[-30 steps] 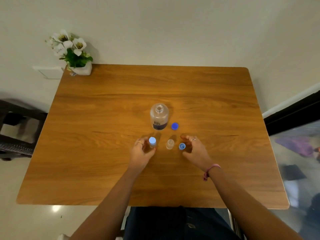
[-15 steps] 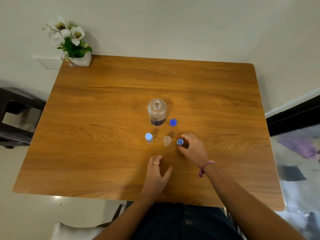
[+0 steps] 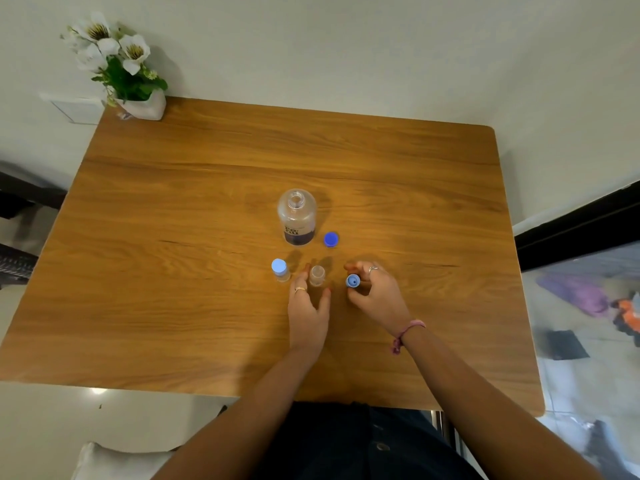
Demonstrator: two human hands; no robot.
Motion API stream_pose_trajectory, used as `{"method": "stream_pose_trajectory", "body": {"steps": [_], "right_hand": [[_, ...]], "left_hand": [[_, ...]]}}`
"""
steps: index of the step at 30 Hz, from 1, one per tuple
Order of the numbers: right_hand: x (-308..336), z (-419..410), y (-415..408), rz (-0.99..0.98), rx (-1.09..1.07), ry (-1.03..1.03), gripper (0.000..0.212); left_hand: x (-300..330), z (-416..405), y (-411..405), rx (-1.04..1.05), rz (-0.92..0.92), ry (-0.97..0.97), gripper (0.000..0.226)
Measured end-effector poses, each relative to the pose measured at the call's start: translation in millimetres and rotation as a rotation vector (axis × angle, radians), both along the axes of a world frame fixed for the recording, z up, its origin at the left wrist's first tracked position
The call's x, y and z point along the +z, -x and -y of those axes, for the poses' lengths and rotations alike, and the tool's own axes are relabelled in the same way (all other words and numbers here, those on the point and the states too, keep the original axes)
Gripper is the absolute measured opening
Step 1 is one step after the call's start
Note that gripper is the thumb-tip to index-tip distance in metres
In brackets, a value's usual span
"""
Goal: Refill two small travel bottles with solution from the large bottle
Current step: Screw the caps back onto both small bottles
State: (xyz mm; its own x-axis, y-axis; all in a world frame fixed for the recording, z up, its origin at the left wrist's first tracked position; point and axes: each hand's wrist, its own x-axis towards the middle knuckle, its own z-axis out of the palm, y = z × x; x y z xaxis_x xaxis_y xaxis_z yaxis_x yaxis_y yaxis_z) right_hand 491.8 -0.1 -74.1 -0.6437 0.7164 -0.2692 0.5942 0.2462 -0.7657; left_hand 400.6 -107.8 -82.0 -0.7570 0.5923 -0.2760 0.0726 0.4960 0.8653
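Pale wall behind, wooden table (image 3: 207, 271) below, white flowers in a white pot (image 3: 140, 103) at its far left corner. Near the table's middle, large bottle (image 3: 297, 216) upright and uncapped, clear with a dark band low on its side; dark blue cap (image 3: 331, 239) lying just beside it, toward the right edge. Closer to the near edge, two small travel bottles side by side: capped small bottle (image 3: 280, 270) with a light blue top on the left, open small bottle (image 3: 317, 274) next to it, both upright. Left hand (image 3: 308, 313) flat over the wood with fingers loosely spread, index finger and thumb on either side of the open small bottle, contact impossible to tell, nothing held. Right hand (image 3: 377, 296) curled, thumb and fingers pinching a light blue cap (image 3: 353, 281) just right of the open small bottle, hollow side up. Ring on each hand, pink string bracelet (image 3: 405, 336) on the right wrist. Dark trousers at the near edge.
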Motion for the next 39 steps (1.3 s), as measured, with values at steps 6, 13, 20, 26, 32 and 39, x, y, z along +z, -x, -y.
{"method": "stream_pose_trajectory", "body": {"steps": [6, 13, 20, 26, 32, 39], "right_hand": [[4, -2, -4, -0.054, -0.09, 0.088, 0.039], [26, -8, -1, -0.18, -0.241, 0.135, 0.033], [79, -28, 17, -0.421, -0.349, 0.157, 0.039], [154, -38, 44, -0.605, -0.322, 0.147, 0.037], [245, -47, 68, -0.72, -0.132, 0.093, 0.036], [326, -48, 102, -0.714, 0.036, -0.098, 0.028]], "left_hand": [[-7, -6, 4, 0.05, 0.01, -0.022, 0.04], [11, -12, 5, -0.025, -0.031, -0.116, 0.035], [78, -18, 21, -0.106, -0.013, -0.309, 0.031], [153, -33, 62, -0.132, -0.038, -0.473, 0.026], [225, -45, 102, -0.155, -0.025, -0.583, 0.03], [281, -47, 133, -0.183, 0.02, -0.696, 0.032]]}}
